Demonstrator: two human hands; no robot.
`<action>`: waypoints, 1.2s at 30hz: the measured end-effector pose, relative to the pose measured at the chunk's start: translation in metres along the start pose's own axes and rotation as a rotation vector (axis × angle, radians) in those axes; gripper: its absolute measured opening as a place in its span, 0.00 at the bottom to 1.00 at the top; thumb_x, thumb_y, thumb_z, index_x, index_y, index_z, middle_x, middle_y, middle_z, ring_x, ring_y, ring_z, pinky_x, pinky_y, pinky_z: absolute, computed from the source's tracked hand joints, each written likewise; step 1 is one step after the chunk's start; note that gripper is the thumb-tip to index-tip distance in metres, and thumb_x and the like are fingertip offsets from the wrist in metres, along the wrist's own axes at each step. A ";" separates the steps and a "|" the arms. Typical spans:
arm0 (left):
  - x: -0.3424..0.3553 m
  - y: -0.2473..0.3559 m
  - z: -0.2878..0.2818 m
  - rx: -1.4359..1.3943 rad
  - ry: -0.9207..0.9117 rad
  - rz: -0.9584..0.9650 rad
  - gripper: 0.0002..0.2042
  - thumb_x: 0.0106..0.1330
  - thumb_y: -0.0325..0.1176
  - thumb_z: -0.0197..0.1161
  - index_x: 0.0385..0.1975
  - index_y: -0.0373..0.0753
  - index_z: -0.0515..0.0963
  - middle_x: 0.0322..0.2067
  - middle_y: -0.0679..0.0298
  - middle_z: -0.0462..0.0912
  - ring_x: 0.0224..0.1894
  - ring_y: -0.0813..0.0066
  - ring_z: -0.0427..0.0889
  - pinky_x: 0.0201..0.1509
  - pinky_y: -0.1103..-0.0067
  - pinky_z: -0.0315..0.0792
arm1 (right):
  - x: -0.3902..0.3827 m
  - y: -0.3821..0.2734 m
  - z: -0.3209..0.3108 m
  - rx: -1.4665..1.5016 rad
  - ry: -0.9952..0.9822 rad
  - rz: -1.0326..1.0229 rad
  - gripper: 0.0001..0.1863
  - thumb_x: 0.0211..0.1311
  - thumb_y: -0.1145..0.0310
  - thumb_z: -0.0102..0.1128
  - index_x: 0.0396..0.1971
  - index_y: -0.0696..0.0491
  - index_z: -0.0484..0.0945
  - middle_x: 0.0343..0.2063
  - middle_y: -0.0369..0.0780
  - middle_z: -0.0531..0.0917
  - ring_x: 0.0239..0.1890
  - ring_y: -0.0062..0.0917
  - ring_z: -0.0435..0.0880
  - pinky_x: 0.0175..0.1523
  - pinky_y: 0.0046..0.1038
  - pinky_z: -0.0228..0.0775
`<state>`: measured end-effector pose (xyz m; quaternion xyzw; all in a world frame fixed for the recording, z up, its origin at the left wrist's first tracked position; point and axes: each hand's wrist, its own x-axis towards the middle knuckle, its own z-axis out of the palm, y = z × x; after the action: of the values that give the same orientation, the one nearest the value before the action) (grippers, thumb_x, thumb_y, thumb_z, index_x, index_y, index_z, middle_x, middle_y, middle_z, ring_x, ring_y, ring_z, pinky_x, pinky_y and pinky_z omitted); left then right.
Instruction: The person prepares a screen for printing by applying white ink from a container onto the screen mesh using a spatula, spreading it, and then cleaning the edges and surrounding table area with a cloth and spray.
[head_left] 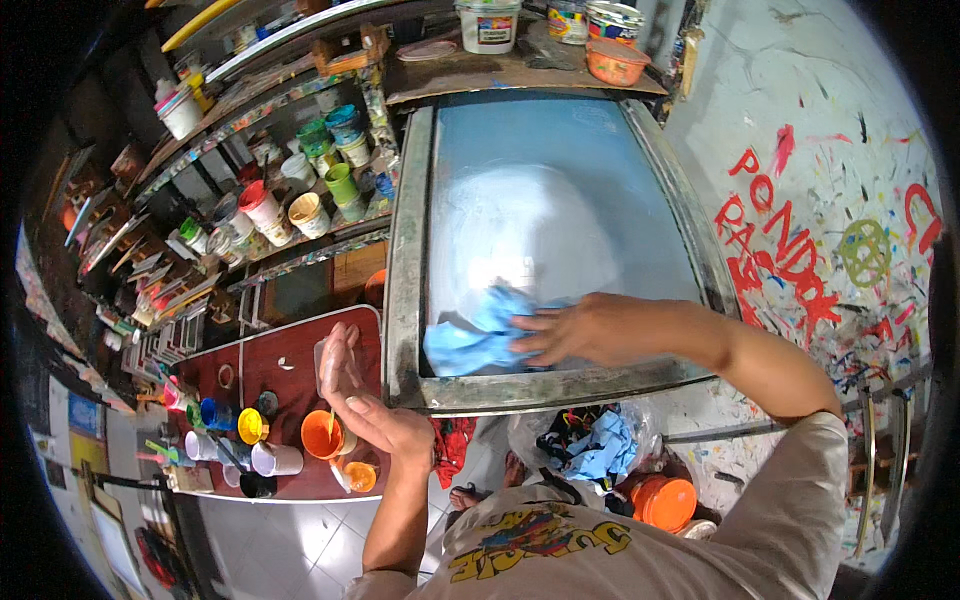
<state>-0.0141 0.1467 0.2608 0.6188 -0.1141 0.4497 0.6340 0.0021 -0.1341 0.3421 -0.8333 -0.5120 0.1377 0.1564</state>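
Observation:
My right hand [590, 335] presses a crumpled light-blue cloth [475, 338] onto the near left part of a screen-printing frame, its fingers closed over the cloth's edge. The frame [402, 300] has worn, stained grey bars around a blue-grey mesh [530, 130]. A paler, shiny rounded patch fills the middle of the mesh. My left hand [372, 400] is raised just left of the frame's near corner, fingers stretched out and holding nothing that I can make out. Beyond it, an orange paint tub [322, 434] with a stick in it stands on a dark red table [300, 350].
Several paint cups stand on the table, among them a yellow one [252, 426]. Shelves at left hold paint pots, including a green one [341, 182]. A white bucket [488, 28] sits on the far shelf. Below are a bag of rags [605, 445] and an orange bucket [664, 502].

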 end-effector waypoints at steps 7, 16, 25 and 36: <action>-0.004 0.016 0.009 0.004 0.009 -0.092 0.29 0.80 0.52 0.31 0.62 0.30 0.66 0.63 0.47 0.71 0.67 0.56 0.69 0.73 0.62 0.59 | -0.104 0.078 0.001 -0.209 0.283 0.558 0.25 0.64 0.76 0.48 0.61 0.47 0.77 0.66 0.39 0.73 0.71 0.35 0.67 0.67 0.47 0.66; 0.001 0.002 -0.003 -0.027 -0.001 -0.038 0.25 0.81 0.44 0.31 0.60 0.28 0.63 0.61 0.44 0.70 0.65 0.52 0.71 0.73 0.61 0.60 | -0.022 0.018 0.017 -0.115 0.295 0.251 0.24 0.64 0.79 0.46 0.59 0.52 0.76 0.67 0.44 0.71 0.70 0.39 0.69 0.70 0.41 0.64; -0.003 0.016 0.021 -0.109 -0.026 -0.083 0.25 0.81 0.45 0.32 0.59 0.27 0.65 0.60 0.44 0.72 0.63 0.54 0.72 0.72 0.62 0.62 | -0.134 0.148 -0.013 -0.285 0.662 0.614 0.32 0.50 0.85 0.51 0.59 0.52 0.77 0.63 0.45 0.75 0.64 0.39 0.76 0.68 0.37 0.68; -0.003 0.011 0.010 -0.016 -0.007 -0.071 0.27 0.81 0.48 0.31 0.60 0.30 0.67 0.61 0.47 0.72 0.66 0.56 0.70 0.73 0.63 0.60 | -0.103 0.153 -0.027 -0.451 0.468 0.670 0.26 0.60 0.80 0.47 0.59 0.50 0.76 0.65 0.45 0.73 0.70 0.39 0.68 0.71 0.41 0.64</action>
<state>-0.0196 0.1344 0.2680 0.6188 -0.0981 0.4238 0.6542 0.0914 -0.2944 0.3122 -0.9746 -0.1828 -0.1258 0.0292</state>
